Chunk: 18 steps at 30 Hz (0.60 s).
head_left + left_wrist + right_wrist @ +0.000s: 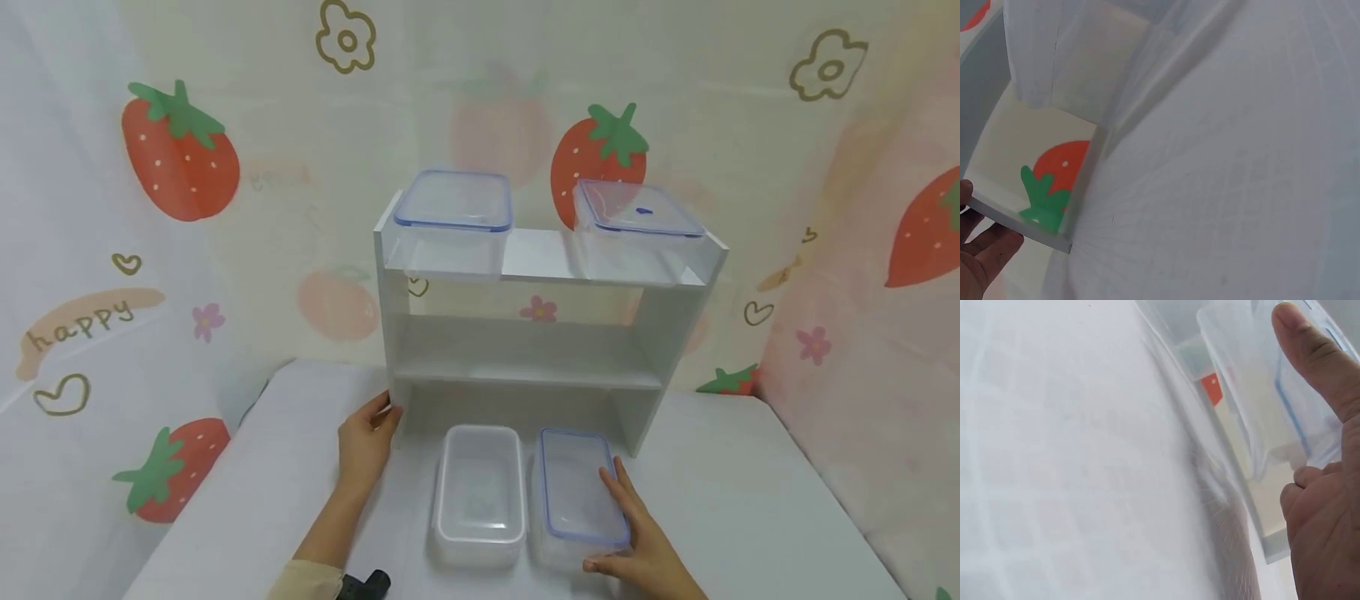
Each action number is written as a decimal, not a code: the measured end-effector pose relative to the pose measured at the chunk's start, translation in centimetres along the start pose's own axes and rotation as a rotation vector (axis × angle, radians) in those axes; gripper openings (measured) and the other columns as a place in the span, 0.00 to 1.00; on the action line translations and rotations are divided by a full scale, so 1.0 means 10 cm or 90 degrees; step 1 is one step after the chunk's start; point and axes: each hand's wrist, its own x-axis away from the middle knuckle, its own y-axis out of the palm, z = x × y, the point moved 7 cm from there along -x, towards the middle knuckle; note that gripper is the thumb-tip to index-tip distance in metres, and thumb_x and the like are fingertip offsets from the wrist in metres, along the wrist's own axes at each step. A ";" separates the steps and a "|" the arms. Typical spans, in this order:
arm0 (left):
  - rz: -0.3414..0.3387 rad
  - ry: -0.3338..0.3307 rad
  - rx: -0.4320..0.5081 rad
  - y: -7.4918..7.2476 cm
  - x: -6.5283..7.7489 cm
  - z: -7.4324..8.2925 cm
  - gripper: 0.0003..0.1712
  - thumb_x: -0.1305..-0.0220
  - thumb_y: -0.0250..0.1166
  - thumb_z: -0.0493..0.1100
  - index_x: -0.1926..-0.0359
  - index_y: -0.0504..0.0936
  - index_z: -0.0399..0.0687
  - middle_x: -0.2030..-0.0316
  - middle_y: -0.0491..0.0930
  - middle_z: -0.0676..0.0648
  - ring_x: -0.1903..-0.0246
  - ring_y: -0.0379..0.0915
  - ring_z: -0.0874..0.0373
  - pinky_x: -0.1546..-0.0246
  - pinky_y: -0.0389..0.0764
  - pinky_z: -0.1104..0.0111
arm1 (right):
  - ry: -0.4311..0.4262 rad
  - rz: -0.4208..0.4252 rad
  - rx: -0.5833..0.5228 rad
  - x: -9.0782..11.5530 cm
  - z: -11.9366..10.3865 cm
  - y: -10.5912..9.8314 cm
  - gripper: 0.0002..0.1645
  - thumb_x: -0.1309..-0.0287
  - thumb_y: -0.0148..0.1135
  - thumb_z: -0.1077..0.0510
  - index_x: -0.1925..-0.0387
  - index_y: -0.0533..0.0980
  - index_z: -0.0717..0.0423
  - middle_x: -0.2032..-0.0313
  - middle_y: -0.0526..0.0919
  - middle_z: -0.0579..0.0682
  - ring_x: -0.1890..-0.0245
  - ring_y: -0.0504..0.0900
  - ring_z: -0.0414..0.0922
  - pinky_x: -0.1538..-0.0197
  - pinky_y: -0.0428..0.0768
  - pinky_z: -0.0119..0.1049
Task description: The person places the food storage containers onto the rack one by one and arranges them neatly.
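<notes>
A white two-tier shelf unit [525,358] stands on the white-covered table. My left hand [365,442] grips the front edge of its left side panel, the thumb on one face and the fingers on the other, as the left wrist view shows of the panel [1019,230]. In front of the unit lie two clear plastic food containers, side by side. The left container [480,492] has a whitish rim. On the right one, a food container with a blue-rimmed lid [577,492], my right hand [637,533] holds the near right corner, thumb at the near end, fingers along the right side.
On the shelf unit's top board sit two more clear containers with blue-rimmed lids, one at the left [453,204] and one at the right [641,212]. A strawberry-printed curtain [300,167] hangs behind and at both sides. A black wrist device [365,586] shows at the left sleeve.
</notes>
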 end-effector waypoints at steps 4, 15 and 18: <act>-0.001 0.001 0.001 0.01 -0.02 0.00 0.23 0.28 0.66 0.42 0.36 0.79 0.37 0.41 0.82 0.37 0.48 0.85 0.45 0.48 0.85 0.52 | -0.018 0.023 -0.017 0.01 -0.07 -0.04 0.72 0.59 0.84 0.61 0.18 0.49 0.50 0.20 0.33 0.67 0.22 0.35 0.70 0.31 0.57 0.26; -0.007 -0.007 0.000 0.02 0.02 -0.06 0.24 0.27 0.66 0.42 0.36 0.79 0.35 0.40 0.81 0.36 0.47 0.84 0.44 0.47 0.85 0.51 | -0.053 0.074 -0.022 0.07 -0.19 -0.17 0.74 0.61 0.84 0.65 0.18 0.48 0.53 0.18 0.33 0.61 0.26 0.39 0.22 0.38 0.64 0.19; -0.003 -0.010 0.008 0.02 0.00 -0.05 0.23 0.28 0.66 0.42 0.36 0.79 0.37 0.40 0.82 0.37 0.47 0.84 0.45 0.47 0.85 0.52 | -0.057 0.082 -0.029 0.04 -0.24 -0.20 0.73 0.61 0.85 0.66 0.19 0.49 0.54 0.18 0.34 0.61 0.26 0.40 0.21 0.38 0.64 0.19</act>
